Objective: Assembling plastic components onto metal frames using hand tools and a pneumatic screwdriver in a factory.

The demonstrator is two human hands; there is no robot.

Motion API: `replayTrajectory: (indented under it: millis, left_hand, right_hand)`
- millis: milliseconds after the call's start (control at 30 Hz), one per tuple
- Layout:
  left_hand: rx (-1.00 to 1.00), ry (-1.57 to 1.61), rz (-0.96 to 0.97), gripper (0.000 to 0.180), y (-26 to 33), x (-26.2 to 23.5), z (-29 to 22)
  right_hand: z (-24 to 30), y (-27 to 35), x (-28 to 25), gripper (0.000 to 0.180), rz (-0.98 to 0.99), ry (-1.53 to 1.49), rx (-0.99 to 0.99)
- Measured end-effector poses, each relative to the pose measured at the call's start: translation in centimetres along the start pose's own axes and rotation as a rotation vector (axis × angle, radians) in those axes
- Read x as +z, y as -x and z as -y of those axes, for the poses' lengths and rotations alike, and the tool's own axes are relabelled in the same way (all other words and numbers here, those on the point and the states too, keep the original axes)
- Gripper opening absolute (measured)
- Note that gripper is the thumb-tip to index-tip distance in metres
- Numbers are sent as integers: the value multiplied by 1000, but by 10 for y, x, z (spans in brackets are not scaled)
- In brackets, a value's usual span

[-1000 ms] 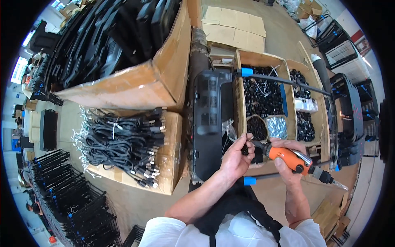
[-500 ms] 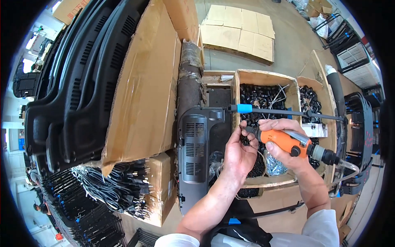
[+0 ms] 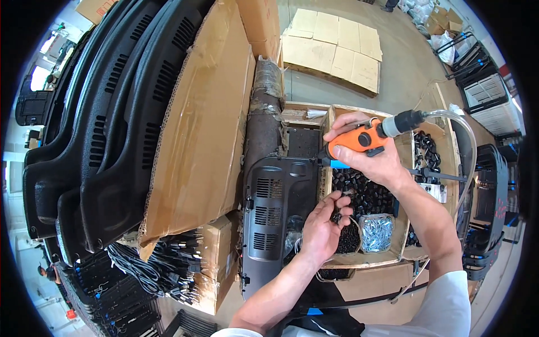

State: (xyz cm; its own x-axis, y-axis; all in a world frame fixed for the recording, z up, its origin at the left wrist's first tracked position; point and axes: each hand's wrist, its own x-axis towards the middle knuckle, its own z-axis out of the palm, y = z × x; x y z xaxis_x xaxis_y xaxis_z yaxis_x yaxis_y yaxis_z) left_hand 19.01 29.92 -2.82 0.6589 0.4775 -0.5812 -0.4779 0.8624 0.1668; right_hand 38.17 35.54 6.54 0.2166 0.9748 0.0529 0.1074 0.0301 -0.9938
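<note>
In my right hand (image 3: pixel 373 160) is an orange pneumatic screwdriver (image 3: pixel 356 139), held level with its tip pointing left. Its tip meets the right upper corner of a black plastic cover (image 3: pixel 266 210) with slotted vents, beside the end of a black bar with a blue sleeve (image 3: pixel 338 164). The exact contact is hidden by the tool. My left hand (image 3: pixel 323 230) hovers palm up, lower down, its fingers curled around a few small dark screws. Below it, a small bin holds black screws (image 3: pixel 348 238), and next to that lie silver screws (image 3: pixel 377 233).
A wooden divided box (image 3: pixel 396 255) holds black plastic parts (image 3: pixel 362 194). A clear air hose (image 3: pixel 470 146) loops on the right. Leftward stand a cardboard sheet (image 3: pixel 196 129), stacked black covers (image 3: pixel 120 112) and bundled cables (image 3: pixel 149 261). Flattened cardboard (image 3: pixel 334 50) lies beyond.
My right hand has carried the screwdriver up and left, from beside my left fingertips to the cover's corner. My left hand has dropped slightly, its fingers more curled.
</note>
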Motion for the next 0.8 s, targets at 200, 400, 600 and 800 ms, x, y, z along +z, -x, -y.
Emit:
replayTrajectory:
  millis: [200,400,600,800]
  left_hand:
    - [21,-88,-40,25,10,-24,-3]
    - [45,-179,-43,20,9,-30,-8]
    - [77,-193,-83,23,-3,-31,-8]
    - [77,-101,-83,23,-8,-28,-11]
  right_hand:
    - [-7,0,7,37,47,-12,98]
    - [-2,-2,17,34,126,76,78]
    - [-7,-6,20,30,190,175,55]
    - [-5,-7,19,28,256,237,58]
